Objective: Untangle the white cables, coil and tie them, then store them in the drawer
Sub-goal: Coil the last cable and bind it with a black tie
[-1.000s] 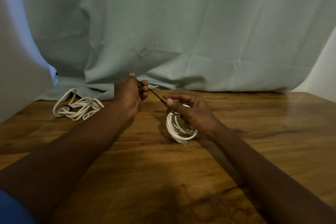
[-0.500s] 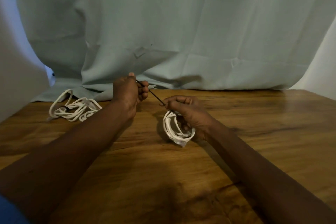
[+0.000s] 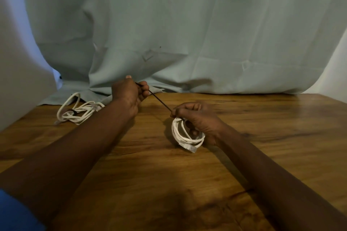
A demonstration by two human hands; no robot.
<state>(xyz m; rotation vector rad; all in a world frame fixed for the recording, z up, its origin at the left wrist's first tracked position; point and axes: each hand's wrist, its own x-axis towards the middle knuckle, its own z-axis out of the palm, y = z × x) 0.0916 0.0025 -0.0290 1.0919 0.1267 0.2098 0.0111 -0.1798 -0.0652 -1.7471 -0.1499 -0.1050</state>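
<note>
Head camera: the left hand (image 3: 129,95) is seen with its grip clenched on the far end of a thin black tie (image 3: 159,101), which is drawn taut on a slant down to the right hand (image 3: 197,118). That hand's grip is closed over the top of the coiled white cable (image 3: 185,137), where the tie meets the loops. The coil is held on edge, low over the bench (image 3: 262,137), with a plug (image 3: 188,148) jutting out at the bottom.

Whether the tie is already locked cannot be told (the spot is hidden under the fingers). If it is not, any slackening of the right-hand grip during the pull would probably let the loops spring apart. A loop left outside the tie would likely go unnoticed until the coil is lifted. Too hard a pull could kink the cable, or the thin tie could slip from the pinch. The loose plug end may be caught on a drawer edge later; no drawer is in view.

A second cable bundle (image 3: 78,111), already banded, lies well apart by the cloth backdrop (image 3: 187,33), just beside the left forearm, and could be swept aside.
</note>
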